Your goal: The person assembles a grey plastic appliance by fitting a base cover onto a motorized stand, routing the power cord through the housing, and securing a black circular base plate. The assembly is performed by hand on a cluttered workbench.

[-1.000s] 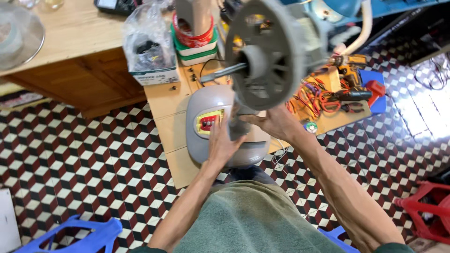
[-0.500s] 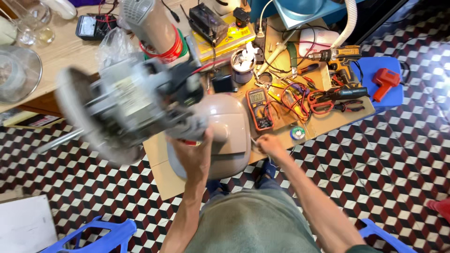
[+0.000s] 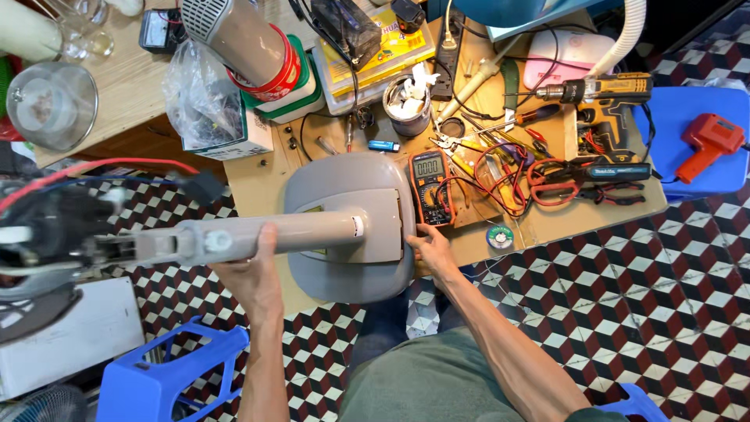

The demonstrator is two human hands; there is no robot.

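the counter carries a grey fan base, its pole tipped leftward over the floor. the left hand is clenched around the pole; the right hand presses the base's edge, just beside an orange multimeter.

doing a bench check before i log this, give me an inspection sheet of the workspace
surface: wooden bench, crowded to its edges
job's things: grey fan base lies on the bench edge, its grey stem tipped out leftward, motor head over the floor
clutter: orange multimeter, cordless drill, solder reel, tin can
grippers: left hand grips the stem; right hand touches the base's right edge
cables: red test leads tangled
surroundings: chequered tile floor, blue plastic stool
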